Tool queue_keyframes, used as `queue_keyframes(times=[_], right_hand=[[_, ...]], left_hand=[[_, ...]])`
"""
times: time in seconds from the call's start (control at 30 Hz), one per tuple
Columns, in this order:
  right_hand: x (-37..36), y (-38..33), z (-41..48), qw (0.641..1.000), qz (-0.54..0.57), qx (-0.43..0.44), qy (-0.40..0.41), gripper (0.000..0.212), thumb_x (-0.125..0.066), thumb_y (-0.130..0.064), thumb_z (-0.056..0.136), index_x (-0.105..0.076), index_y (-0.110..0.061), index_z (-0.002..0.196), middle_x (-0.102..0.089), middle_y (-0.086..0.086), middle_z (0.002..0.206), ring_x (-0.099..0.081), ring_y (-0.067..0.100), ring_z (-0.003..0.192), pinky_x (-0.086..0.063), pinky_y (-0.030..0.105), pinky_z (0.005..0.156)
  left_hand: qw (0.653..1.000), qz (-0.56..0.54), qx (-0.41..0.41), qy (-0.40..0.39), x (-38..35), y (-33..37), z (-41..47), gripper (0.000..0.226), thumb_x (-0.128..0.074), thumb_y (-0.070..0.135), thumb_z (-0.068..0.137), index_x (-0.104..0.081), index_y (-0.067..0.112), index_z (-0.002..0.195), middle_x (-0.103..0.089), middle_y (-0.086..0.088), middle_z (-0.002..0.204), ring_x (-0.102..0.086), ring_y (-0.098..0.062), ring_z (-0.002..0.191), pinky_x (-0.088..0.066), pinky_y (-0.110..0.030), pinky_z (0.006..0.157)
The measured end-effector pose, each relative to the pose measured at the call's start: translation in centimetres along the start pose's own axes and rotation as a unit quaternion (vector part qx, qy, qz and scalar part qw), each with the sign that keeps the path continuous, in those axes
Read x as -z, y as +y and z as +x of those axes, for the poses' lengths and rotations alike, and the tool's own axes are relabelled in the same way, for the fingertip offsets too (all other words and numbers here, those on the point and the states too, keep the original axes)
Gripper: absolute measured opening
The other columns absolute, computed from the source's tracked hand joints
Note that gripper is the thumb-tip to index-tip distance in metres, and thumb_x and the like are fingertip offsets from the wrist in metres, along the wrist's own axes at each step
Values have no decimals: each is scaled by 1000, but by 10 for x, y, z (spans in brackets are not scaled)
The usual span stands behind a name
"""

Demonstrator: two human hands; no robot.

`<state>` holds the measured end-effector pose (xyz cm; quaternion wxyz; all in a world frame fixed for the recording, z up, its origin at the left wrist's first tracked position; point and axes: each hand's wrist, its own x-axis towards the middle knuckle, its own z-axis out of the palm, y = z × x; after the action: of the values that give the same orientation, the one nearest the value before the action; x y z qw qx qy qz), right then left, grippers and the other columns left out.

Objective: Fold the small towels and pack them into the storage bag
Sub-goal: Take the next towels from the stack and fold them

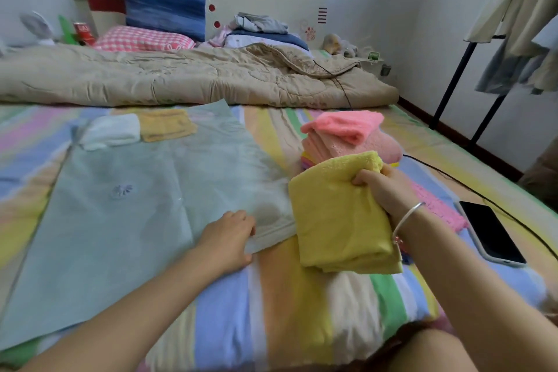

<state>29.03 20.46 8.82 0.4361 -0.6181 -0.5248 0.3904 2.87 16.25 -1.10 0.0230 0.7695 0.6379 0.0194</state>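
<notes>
Gripping the folded yellow towel [338,220] at its top edge, the right hand [385,190] holds it upright just beside the near corner of the bag [120,220]; whether the towel touches the sheet [223,311] cannot be told. The left hand [229,235] curls its fingers on the bag's near edge. The bag lies flat on the sheet, with a white towel [110,130] and an orange towel [167,125] side by side at its far end. A pink stack [347,136] sits behind the yellow towel. A phone [489,232] and a cable [453,181] lie to the right, and a quilt [181,78] lies beyond.
</notes>
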Motion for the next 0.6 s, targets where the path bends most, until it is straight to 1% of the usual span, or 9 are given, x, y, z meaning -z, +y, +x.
queue_keyframes(times=[0.07,0.17,0.3,0.33,0.4,0.43,0.47,0.5,0.6], right_hand=[[-8,-5,-6,1000,4,5,-10,10,-63,-10,79,-64,-17,85,-63,4,84,-59,17,78,-49,28,66],[-14,-13,-13,1000,18,4,-19,17,-64,-11,75,-67,-18,91,-69,6,92,-64,23,85,-54,33,74],[-15,-25,-21,998,59,-1,-39,15,-62,-6,77,-66,-16,88,-68,10,89,-65,25,80,-55,34,69],[-15,-27,-23,996,73,-4,-43,15,-62,-5,77,-66,-15,87,-68,11,89,-65,25,80,-56,35,69],[-13,-29,-26,994,92,-8,-50,18,-62,-5,76,-68,-14,90,-68,12,88,-66,27,81,-56,37,70],[-13,-29,-27,994,97,-9,-53,19,-61,-5,76,-68,-14,91,-69,12,89,-66,28,81,-56,36,70],[-12,-29,-28,993,100,-12,-56,20,-61,-5,76,-68,-14,93,-69,13,89,-66,28,82,-56,36,69],[-11,-29,-29,993,104,-15,-57,21,-62,-5,76,-68,-14,94,-69,13,90,-67,29,82,-55,36,69],[-10,-28,-31,992,113,-17,-56,22,-62,-5,77,-68,-12,97,-69,15,92,-67,30,83,-56,39,72]], left_hand=[[999,-33,-3,6,0,-13,-5,36,-64,36,78,-59,25,112,-60,-1,117,-56,-23,111,-46,-32,87],[991,-135,-9,8,2,-34,-10,29,-72,38,77,-70,26,104,-71,4,103,-64,-15,98,-48,-26,84],[940,-338,43,-18,-1,-55,-14,13,-78,35,76,-77,28,87,-74,15,87,-66,2,85,-50,-18,82],[935,-351,52,-20,-1,-57,-15,5,-76,35,79,-76,30,79,-72,17,78,-63,3,76,-48,-18,75],[933,-354,66,-19,-3,-58,-16,33,-68,36,86,-62,25,56,-50,16,53,-42,-2,54,-34,-27,57],[933,-352,77,-17,-4,-58,-16,41,-65,37,88,-54,20,52,-38,13,51,-33,-4,53,-27,-29,55],[930,-356,86,-17,-5,-58,-16,44,-63,37,88,-53,16,51,-36,12,52,-30,-5,53,-25,-28,55],[929,-357,93,-17,-5,-58,-17,41,-62,39,86,-59,13,54,-40,12,54,-33,-4,54,-27,-27,56],[939,-329,96,17,-3,-53,-17,28,-55,33,77,-73,13,73,-60,7,61,-51,-8,58,-37,-24,58]])
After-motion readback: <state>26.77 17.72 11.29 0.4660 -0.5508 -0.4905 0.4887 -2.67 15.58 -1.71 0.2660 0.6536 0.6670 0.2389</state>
